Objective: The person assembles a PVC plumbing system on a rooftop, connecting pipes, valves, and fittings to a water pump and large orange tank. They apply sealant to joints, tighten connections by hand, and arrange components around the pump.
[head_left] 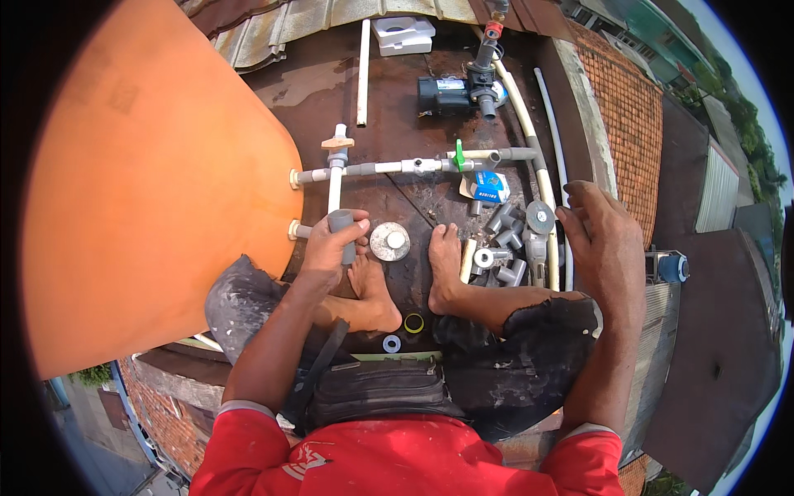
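Note:
My left hand (331, 248) is closed around a short grey pipe coupling (341, 221), held upright beside the orange tank. Over on the right, my right hand (602, 231) is raised with bent fingers and thumb apart, and nothing shows in it. Close to its fingertips is an angle grinder (537, 252) with a round grey disc on top. Several loose grey pipe fittings (506, 238) lie left of the grinder. Between my bare feet stands a round, dusty container with a white cap (397, 240).
The orange tank (157, 190) fills the left side. A white pipe run with a green-handled valve (459, 155) crosses ahead, joined by an orange-handled valve (337, 144). A water pump (453, 96) stands farther back. Two tape rolls (391, 344) lie near me. A roof edge (583, 107) borders the right.

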The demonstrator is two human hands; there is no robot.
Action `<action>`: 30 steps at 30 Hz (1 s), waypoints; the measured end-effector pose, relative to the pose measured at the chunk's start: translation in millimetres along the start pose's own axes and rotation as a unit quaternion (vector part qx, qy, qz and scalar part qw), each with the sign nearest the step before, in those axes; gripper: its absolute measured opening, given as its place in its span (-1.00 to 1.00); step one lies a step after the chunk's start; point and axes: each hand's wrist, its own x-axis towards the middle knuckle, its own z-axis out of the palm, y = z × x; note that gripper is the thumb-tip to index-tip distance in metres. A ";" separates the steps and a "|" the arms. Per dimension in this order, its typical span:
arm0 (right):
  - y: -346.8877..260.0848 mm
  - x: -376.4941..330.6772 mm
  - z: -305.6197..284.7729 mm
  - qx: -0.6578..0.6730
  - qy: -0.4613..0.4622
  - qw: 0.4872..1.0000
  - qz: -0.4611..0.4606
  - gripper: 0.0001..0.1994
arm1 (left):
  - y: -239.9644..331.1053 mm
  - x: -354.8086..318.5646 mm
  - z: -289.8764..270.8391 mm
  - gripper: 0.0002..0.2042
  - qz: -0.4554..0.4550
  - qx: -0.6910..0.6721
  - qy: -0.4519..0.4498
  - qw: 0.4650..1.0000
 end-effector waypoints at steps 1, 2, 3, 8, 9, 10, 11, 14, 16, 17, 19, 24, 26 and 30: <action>1.6 -3.2 15.7 0.027 -0.085 0.996 -0.010 -0.68 | -2.2 2.1 2.0 -0.73 0.000 -0.007 -0.004 1.000; 3.8 -8.3 27.3 0.054 -0.169 0.984 -0.020 -0.66 | -5.5 4.6 1.3 -0.73 -0.008 -0.004 -0.013 1.000; 3.5 -15.6 34.0 0.036 -0.263 0.963 -0.052 -0.65 | -9.7 6.2 -5.5 -0.73 -0.014 0.003 -0.015 1.000; 7.8 -38.4 57.7 -0.047 -0.342 0.934 -0.094 -0.76 | -26.2 20.0 -11.3 -0.74 -0.048 0.038 -0.046 0.997; 7.8 -36.3 59.9 -0.052 -0.319 0.942 -0.092 -0.77 | -24.5 20.2 -4.7 -0.75 -0.052 0.052 -0.036 0.997; 7.5 -34.8 62.5 -0.056 -0.296 0.949 -0.091 -0.79 | -24.4 19.3 -4.3 -0.75 -0.054 0.046 -0.041 0.997; 6.3 -35.6 65.7 -0.049 -0.301 0.947 -0.098 -0.80 | -25.4 17.2 -4.4 -0.75 -0.055 0.040 -0.046 0.997; 5.7 -32.7 69.0 -0.059 -0.324 0.938 -0.109 -0.78 | -22.8 20.2 2.9 -0.73 -0.047 0.042 -0.062 0.996; 4.8 -32.3 75.2 -0.078 -0.371 0.919 -0.106 -0.71 | -23.8 19.8 -0.3 -0.72 -0.043 0.048 -0.059 0.996; 3.6 -29.8 75.5 -0.079 -0.370 0.919 -0.116 -0.73 | -26.7 22.1 -1.9 -0.72 -0.040 0.047 -0.056 0.997; -1.5 -27.0 74.2 -0.073 -0.366 0.921 -0.113 -0.77 | -28.0 22.2 -5.0 -0.72 -0.040 0.042 -0.051 0.997; -1.8 -25.3 78.2 -0.070 -0.364 0.921 -0.118 -0.77 | -26.8 20.8 -7.1 -0.71 -0.046 0.025 -0.048 0.997; -1.5 -25.6 81.1 -0.072 -0.363 0.921 -0.125 -0.77 | -25.7 20.7 -7.0 -0.71 -0.035 0.034 -0.047 0.998; -3.6 -25.5 85.1 -0.070 -0.374 0.919 -0.104 -0.74 | -23.7 19.1 -8.5 -0.71 -0.034 0.040 -0.050 0.997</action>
